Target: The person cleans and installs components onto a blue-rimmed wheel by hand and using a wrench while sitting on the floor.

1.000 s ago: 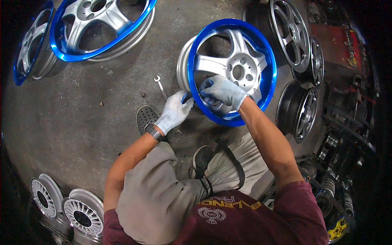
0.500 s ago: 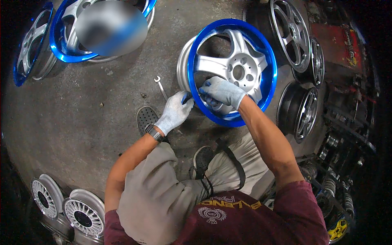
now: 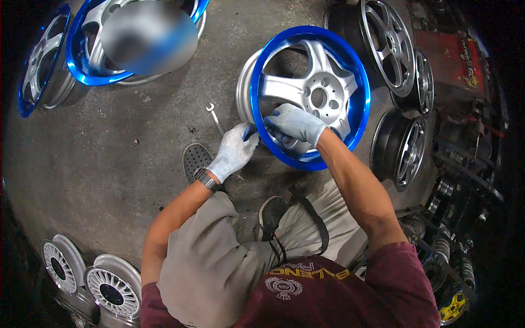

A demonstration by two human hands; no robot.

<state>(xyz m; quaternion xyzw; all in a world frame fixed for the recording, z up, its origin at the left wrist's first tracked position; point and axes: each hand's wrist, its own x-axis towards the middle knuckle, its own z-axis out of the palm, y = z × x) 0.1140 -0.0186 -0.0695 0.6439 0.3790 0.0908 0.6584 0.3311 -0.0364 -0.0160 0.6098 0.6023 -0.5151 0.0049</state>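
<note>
A silver wheel rim (image 3: 284, 86) with a bright blue outer lip stands on the floor in front of me. My right hand (image 3: 298, 124), in a white work glove with blue fingertips, reaches inside the blue lip at its lower left. Its fingers are curled, and whatever they grip is hidden. Behind the lip, at the wheel's outer left side, my left hand (image 3: 236, 150) is closed, thumb and fingers pinched together beside the rim. I cannot make out what is between them. An open-end wrench (image 3: 215, 117) lies on the floor just beyond my left hand.
Another blue-lipped wheel (image 3: 76, 54) lies at far left, partly blurred over, with a third (image 3: 41, 65) beside it. Dark and silver wheels (image 3: 402, 147) stand along the right. Multi-spoke wheels (image 3: 112, 290) sit at near left. Coil-spring parts (image 3: 440, 246) crowd the near right.
My right hand has shifted very slightly left and its fingers have turned a little inside the lip. My left hand and the wheel are almost unmoved.
</note>
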